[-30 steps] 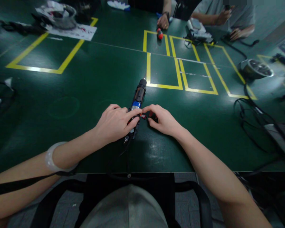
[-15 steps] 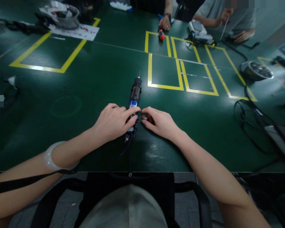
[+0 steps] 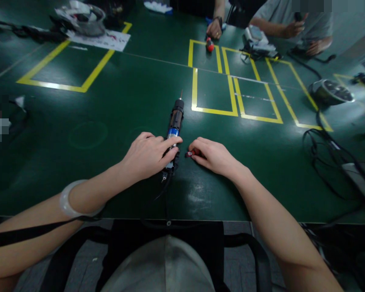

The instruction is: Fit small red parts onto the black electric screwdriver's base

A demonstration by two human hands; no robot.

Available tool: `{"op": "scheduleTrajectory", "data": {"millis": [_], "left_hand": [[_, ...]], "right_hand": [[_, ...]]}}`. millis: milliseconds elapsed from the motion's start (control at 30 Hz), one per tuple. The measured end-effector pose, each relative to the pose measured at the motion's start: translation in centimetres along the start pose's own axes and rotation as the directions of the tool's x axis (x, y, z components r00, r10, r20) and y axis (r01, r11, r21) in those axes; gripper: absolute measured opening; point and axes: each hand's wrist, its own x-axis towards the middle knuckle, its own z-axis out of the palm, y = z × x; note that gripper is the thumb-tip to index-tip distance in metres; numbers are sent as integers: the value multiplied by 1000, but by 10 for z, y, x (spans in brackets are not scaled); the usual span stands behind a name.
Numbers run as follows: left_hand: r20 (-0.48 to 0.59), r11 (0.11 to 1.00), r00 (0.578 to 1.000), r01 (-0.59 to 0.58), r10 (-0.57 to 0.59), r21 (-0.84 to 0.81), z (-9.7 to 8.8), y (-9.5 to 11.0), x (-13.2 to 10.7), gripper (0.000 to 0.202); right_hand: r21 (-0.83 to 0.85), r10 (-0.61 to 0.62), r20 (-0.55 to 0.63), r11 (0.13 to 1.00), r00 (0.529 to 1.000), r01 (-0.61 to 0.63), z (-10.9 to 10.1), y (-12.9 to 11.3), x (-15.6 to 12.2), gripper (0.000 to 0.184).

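An electric screwdriver (image 3: 175, 119), dark with a blue band, lies on the green table with its thin bit pointing away from me. My left hand (image 3: 150, 156) is wrapped over its rear part, thumb and forefinger on the near side of the blue band. A cord runs from its back end toward the table edge. Just to the right, my right hand (image 3: 214, 156) pinches a small red and black piece (image 3: 190, 154) close to the tabletop. Fingers cover much of that piece, so its kind cannot be made out. A small gap separates it from the screwdriver.
Yellow tape boxes (image 3: 214, 110) mark the table. A metal bowl (image 3: 89, 26) with papers stands far left, a round metal part (image 3: 333, 91) at right beside black cables (image 3: 320, 150). Across the table, a person's hand (image 3: 214, 29) is by a red tool (image 3: 210, 45); another person sits right.
My right hand has moved slightly right, away from the screwdriver, with its fingers closer together on the small red and black piece. My left hand stays on the screwdriver.
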Motion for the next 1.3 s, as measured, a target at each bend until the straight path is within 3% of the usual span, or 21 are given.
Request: {"op": "scheduleTrajectory", "data": {"millis": [267,500,900,1133,1300], "left_hand": [[3,1000,1000,1,-1,-28,-1,-2,0,49],[20,1000,1000,4,-4,-15,-1,-2,1,49],[37,999,999,14,-13,-34,-2,0,2,49],[42,999,999,9,-7,-34,-1,-1,2,49],[34,1000,999,7,-6,-26,0,-2,1,49]], "right_hand": [[237,-31,79,971,996,11,3,-10,0,14],[80,-53,30,996,998,50,9,-21,2,9],[-15,-84,31,996,996,84,9,-29,4,5],[220,-80,22,973,997,73,12,-26,3,14],[302,-110,-24,947,994,112,13,-23,3,8]]}}
